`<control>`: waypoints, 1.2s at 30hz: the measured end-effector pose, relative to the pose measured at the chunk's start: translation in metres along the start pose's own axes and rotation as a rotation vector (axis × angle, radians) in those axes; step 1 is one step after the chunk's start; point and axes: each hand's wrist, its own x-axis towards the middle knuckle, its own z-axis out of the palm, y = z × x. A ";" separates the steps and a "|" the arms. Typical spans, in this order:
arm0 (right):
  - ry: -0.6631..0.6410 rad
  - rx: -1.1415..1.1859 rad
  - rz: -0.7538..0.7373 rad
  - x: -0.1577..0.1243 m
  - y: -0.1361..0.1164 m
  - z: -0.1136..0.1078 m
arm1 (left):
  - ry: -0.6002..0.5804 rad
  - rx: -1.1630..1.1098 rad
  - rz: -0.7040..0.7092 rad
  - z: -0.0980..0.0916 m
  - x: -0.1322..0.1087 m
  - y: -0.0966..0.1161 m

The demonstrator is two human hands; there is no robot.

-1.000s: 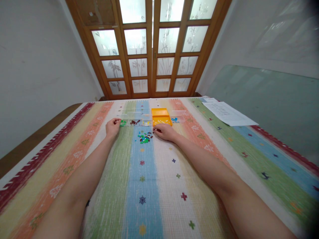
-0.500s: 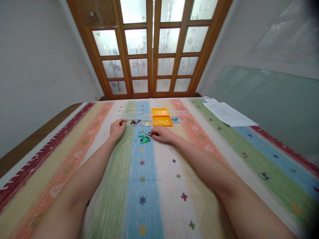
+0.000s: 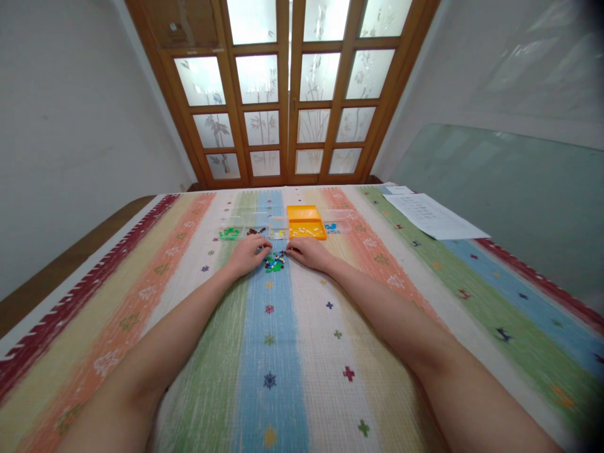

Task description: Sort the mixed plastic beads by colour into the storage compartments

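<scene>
A small mixed pile of green, blue, white and dark red pieces (image 3: 275,263) lies on the blue stripe of the cloth. My left hand (image 3: 248,255) is at the pile's upper left, its fingers bent, thumb and fingertips slightly apart, nothing visible between them. Across from it, my right hand (image 3: 309,253) rests at the pile's right edge with fingertips pinched together; whatever they hold is too small to make out. Beyond my hands stand a clear box with green pieces (image 3: 229,233), dark red pieces (image 3: 255,231) partly behind my left hand, and yellow pieces (image 3: 277,234).
An open orange box (image 3: 306,231) with white pieces stands behind my right hand. Beside it is a clear box with blue pieces (image 3: 331,228). Paper sheets (image 3: 431,216) lie at the far right of the striped tablecloth (image 3: 274,340). Glazed wooden doors (image 3: 289,94) rise behind the table.
My left hand has moved right and nearer, from the clear box at the left to the pile, uncovering the green pieces. My right hand has stayed nearly still.
</scene>
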 end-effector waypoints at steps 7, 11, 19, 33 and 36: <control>0.119 0.143 0.014 0.003 0.002 0.002 | -0.091 -0.071 0.244 0.005 -0.001 0.016; 0.168 0.169 0.003 0.004 0.001 0.003 | -0.105 -0.088 0.259 0.005 0.000 0.015; 0.173 0.189 -0.004 0.003 -0.001 0.003 | -0.112 -0.058 0.292 0.003 0.000 0.018; 0.108 0.066 0.080 0.001 0.002 0.000 | 0.082 0.033 -0.026 0.002 -0.004 -0.019; 0.098 0.058 0.077 0.001 0.002 0.000 | 0.144 0.051 -0.113 0.001 -0.004 -0.031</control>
